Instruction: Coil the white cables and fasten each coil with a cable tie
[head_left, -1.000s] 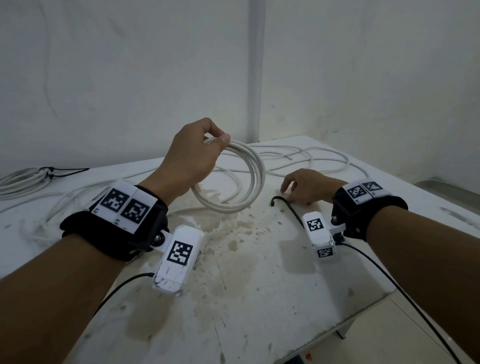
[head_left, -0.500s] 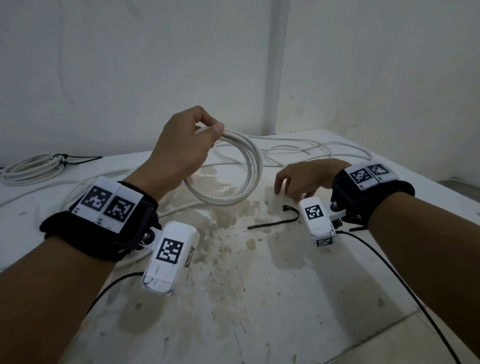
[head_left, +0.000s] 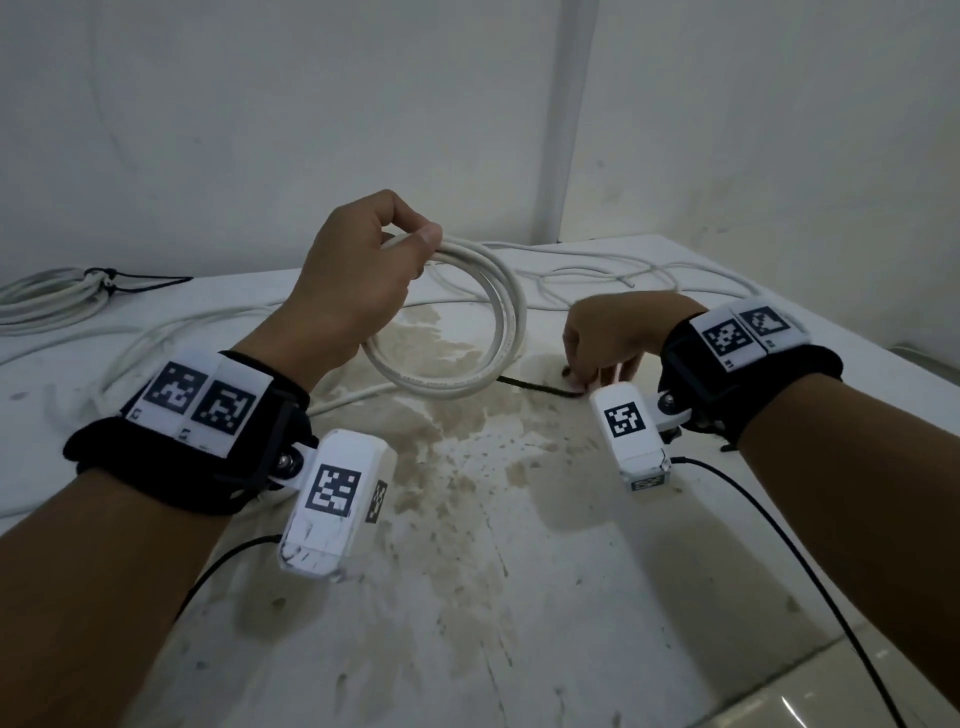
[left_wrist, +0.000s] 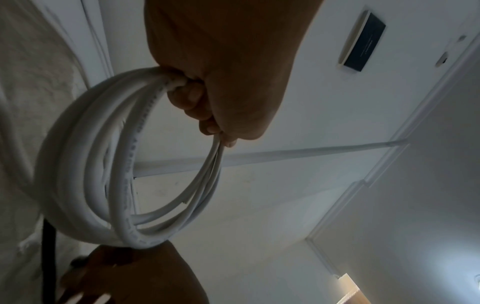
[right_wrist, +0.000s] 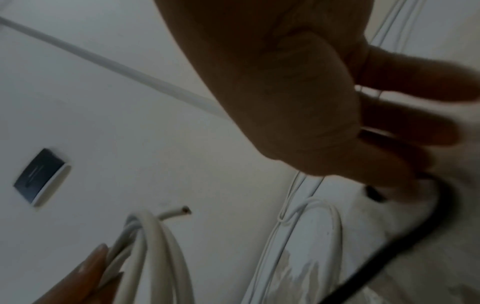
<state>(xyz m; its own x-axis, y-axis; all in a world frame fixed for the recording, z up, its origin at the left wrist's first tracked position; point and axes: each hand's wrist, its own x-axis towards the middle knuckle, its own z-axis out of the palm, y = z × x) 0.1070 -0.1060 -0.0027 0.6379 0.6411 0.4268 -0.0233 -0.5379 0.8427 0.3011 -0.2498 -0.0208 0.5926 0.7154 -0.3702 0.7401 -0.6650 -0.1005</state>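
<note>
My left hand (head_left: 410, 244) grips the top of a white cable coil (head_left: 506, 332) of several loops and holds it upright, its lower edge just over the stained table (head_left: 519, 571). In the left wrist view the fingers (left_wrist: 192, 98) are curled round the coil's (left_wrist: 124, 185) bundled strands. A black cable tie (head_left: 530, 385) lies on the table from under the coil toward my right hand (head_left: 592, 374). That hand's fingertips curl down and pinch the tie's right end. In the right wrist view the tie (right_wrist: 389, 246) bends round the fingertips (right_wrist: 415, 168).
A tied coil (head_left: 47, 296) with a black tie lies at the far left. Loose white cables (head_left: 597, 270) sprawl across the back of the table, and another (head_left: 156, 338) trails left. Walls stand close behind. The table's edge runs along the lower right.
My right hand has come down onto the tie and dragged it left, so it now reaches under the coil. My left hand has kept its grip on the coil and held it up.
</note>
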